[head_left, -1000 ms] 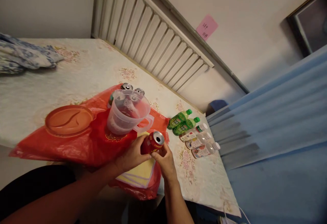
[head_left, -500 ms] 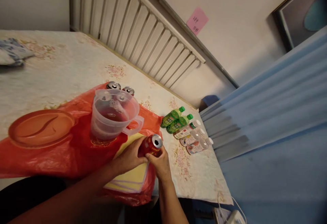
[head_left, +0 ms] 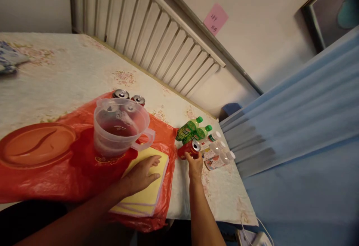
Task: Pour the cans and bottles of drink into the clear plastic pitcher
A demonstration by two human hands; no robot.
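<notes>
My right hand (head_left: 195,164) is closed around a red can (head_left: 188,149), whose opened top faces up, in front of the bottles. Above the yellow sheets (head_left: 148,193), my left hand (head_left: 143,175) has its fingers apart and holds nothing. A clear plastic jug (head_left: 109,141) with dark foamy liquid stands on the red plastic sheet (head_left: 86,182), its handle towards my hands. Behind the jug are two opened cans, a dark-sided one (head_left: 121,94) and a red one (head_left: 138,100). An orange-red lid (head_left: 36,145) lies left of the jug.
Two green bottles (head_left: 188,128) and several clear bottles (head_left: 218,160) stand on the right of the flowered tablecloth (head_left: 84,73). A radiator (head_left: 157,40) runs along the wall. Blue curtains (head_left: 303,126) hang at the right. Patterned cloth (head_left: 9,57) lies at the far left.
My right hand has carried the red can to the right, nearer the bottles. My left hand has let go of the can and opened over the yellow sheets.
</notes>
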